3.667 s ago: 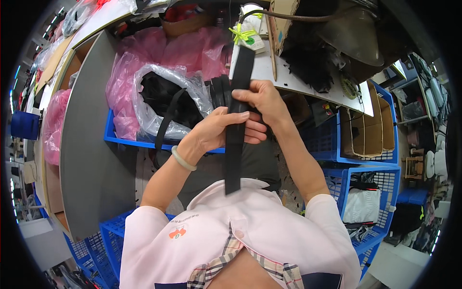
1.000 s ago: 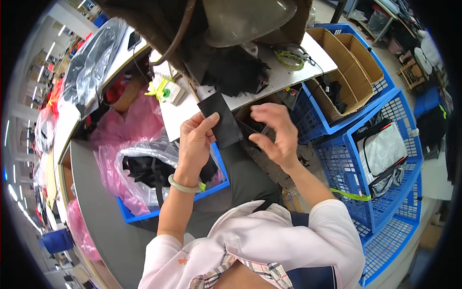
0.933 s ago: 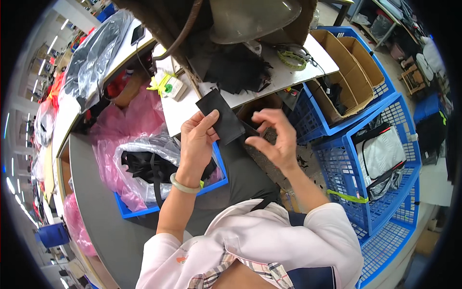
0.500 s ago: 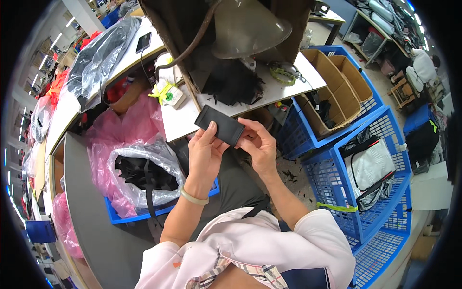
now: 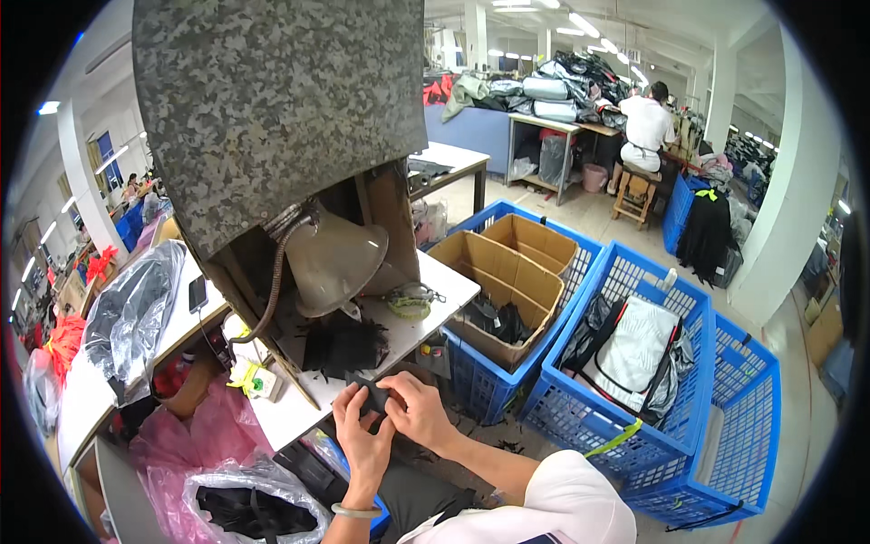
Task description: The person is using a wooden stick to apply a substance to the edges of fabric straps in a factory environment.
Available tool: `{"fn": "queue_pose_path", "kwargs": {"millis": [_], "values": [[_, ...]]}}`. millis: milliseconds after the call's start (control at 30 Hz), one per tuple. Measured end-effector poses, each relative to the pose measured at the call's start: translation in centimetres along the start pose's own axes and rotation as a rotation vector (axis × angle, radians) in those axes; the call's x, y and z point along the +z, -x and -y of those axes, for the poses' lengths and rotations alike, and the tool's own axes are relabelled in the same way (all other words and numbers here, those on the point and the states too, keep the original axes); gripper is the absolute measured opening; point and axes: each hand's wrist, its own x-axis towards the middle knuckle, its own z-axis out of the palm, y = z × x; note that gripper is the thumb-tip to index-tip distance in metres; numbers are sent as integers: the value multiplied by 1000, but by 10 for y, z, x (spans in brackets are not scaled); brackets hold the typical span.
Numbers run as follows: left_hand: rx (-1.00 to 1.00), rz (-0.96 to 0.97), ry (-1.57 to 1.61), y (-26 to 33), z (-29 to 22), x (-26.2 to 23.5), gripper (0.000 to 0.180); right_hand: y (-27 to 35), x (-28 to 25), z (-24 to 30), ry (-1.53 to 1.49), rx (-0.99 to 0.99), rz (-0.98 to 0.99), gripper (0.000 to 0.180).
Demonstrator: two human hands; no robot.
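Note:
Between my two hands is a small flat black rectangular piece [image 5: 373, 395], its exact kind unclear. My left hand [image 5: 360, 437], with a pale bangle at the wrist, grips its near left side. The fingers of my right hand [image 5: 419, 412] pinch its right edge. Both hands partly cover the piece. They are just in front of the white table edge, close to a pile of black scraps [image 5: 343, 344] under a lamp with a bell-shaped shade [image 5: 335, 261].
A patterned board [image 5: 281, 109] rises above the lamp. Green-handled snips [image 5: 410, 301] lie on the white table. To the right stand blue crates [image 5: 625, 453], one holding a cardboard box [image 5: 507, 281]. A plastic-lined bag [image 5: 258, 508] of black pieces is low left. Another person [image 5: 647, 131] sits far off.
My view has tilted up and turned right, so the hands appear lower in the picture. The black piece, seen nearly flat before, is now tilted and more covered by my fingers.

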Motion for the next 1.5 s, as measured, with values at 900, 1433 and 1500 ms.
{"fn": "queue_pose_path", "kwargs": {"millis": [900,1433,1500], "values": [[65,42,-752,36,20,-33,15,59,45,-14,66,108,90,23],[120,-40,-812,45,43,-54,13,90,80,-39,-325,470,292,6],[135,-36,-783,52,56,-58,11,107,96,-42,-1403,1276,87,5]]}}
